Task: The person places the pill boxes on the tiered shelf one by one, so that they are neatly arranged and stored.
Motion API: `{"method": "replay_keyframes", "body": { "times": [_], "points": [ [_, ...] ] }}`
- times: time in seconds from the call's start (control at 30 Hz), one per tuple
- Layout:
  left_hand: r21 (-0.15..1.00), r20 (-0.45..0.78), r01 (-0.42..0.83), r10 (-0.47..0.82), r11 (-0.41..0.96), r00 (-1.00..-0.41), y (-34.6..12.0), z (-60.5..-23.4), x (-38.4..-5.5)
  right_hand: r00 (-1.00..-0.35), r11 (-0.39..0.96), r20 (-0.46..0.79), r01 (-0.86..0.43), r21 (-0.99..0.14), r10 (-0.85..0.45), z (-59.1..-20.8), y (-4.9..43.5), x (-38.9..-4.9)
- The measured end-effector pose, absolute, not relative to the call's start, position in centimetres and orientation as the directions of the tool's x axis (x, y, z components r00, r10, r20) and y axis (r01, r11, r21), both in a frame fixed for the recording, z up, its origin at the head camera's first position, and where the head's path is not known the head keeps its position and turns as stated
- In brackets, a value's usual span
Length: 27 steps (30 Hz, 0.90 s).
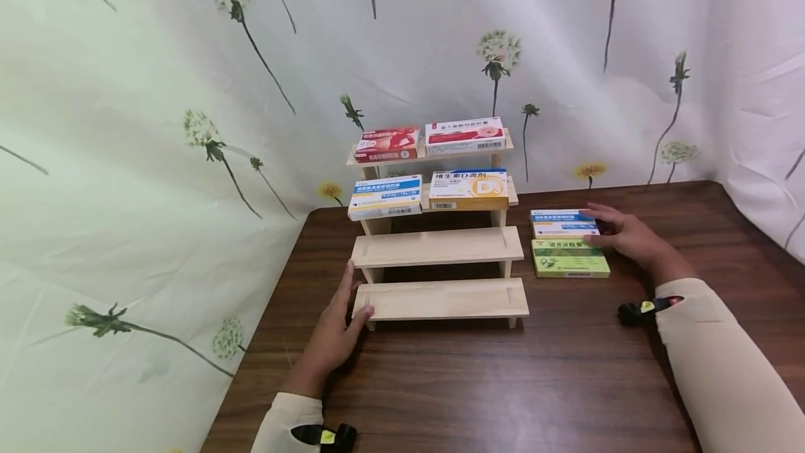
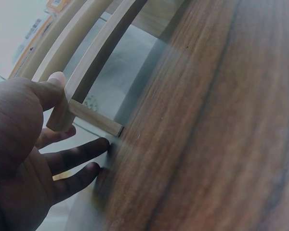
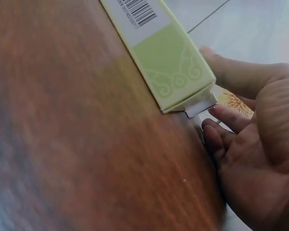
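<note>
A stepped wooden display stand (image 1: 440, 300) has its lowest step's left end gripped by my left hand (image 1: 336, 331), thumb on top and other fingers beside and below, as the left wrist view shows. At the right, a blue-and-white medicine box (image 1: 560, 224) lies just behind a green medicine box (image 1: 569, 261) on the table. My right hand (image 1: 629, 235) pinches the right end of the blue-and-white box, the thumb at its near edge by the green box. In the right wrist view the green box hides most of the blue-and-white one.
On the stand's top step are a red box (image 1: 386, 144) and a white-and-red box (image 1: 465, 135). Below them sit another blue-and-white box (image 1: 385, 196) and a yellow-and-white vitamin D box (image 1: 468, 189). A flower-printed curtain (image 1: 409, 40) borders the brown table (image 1: 478, 383).
</note>
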<state>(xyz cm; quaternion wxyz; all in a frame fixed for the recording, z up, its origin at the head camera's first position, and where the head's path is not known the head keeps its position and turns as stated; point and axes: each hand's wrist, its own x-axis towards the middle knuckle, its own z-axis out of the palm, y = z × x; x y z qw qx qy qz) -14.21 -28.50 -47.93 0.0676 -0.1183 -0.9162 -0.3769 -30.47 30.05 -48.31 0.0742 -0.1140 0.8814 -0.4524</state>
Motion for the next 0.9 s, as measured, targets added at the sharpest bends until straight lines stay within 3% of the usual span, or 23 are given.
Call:
{"method": "replay_keyframes", "body": {
  "times": [0.63, 0.9],
  "points": [
    [0.658, 0.192, 0.249, 0.162, 0.710, -0.968, -28.23, -47.41, -13.95, -0.969, 0.615, 0.024, -0.175, -0.769, -0.246, -48.49, 29.88, -29.86],
    [0.654, 0.208, 0.260, 0.162, 0.710, -0.965, -28.27, -47.67, -14.14, -0.952, 0.594, 0.008, -0.198, -0.780, -0.306, -48.40, 30.50, -30.00]
  ]
}}
